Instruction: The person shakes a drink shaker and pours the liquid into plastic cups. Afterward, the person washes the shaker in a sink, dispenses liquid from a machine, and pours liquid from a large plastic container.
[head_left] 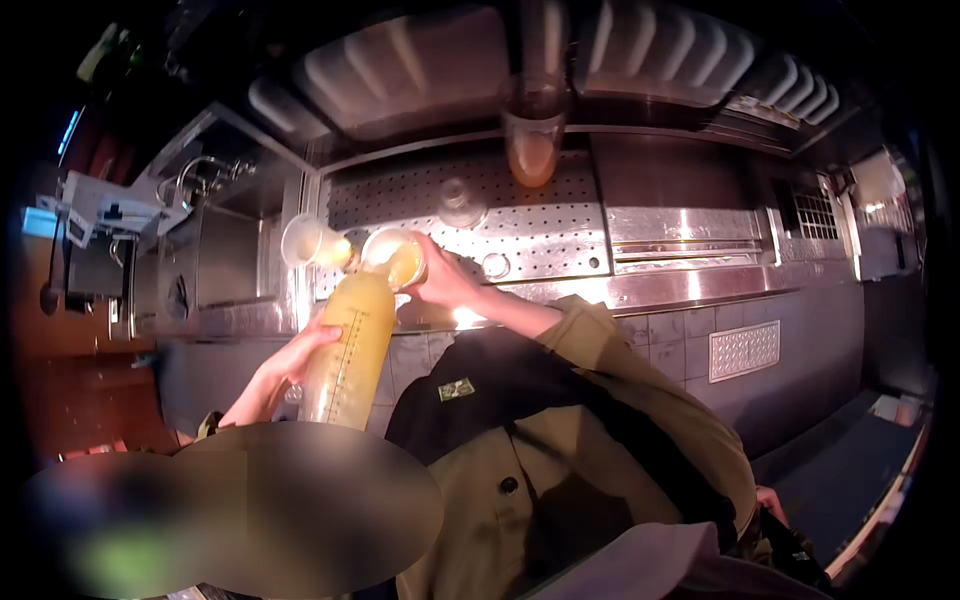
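My left hand is wrapped round a tall clear measuring bottle with black graduation marks and yellow liquid inside. The bottle leans with its upper end at the mouth of a pale cup, and yellow liquid shows in that cup. My right hand grips the cup from its right side. Just left of it is a second pale cup, tilted, with something yellowish by its base. A blurred patch hides the bottle's lower end.
Under the cups lies a perforated steel drain tray. A small clear glass vessel and a tall clear pitcher of orange-brown liquid stand on it. A steel sink with a faucet is at the left.
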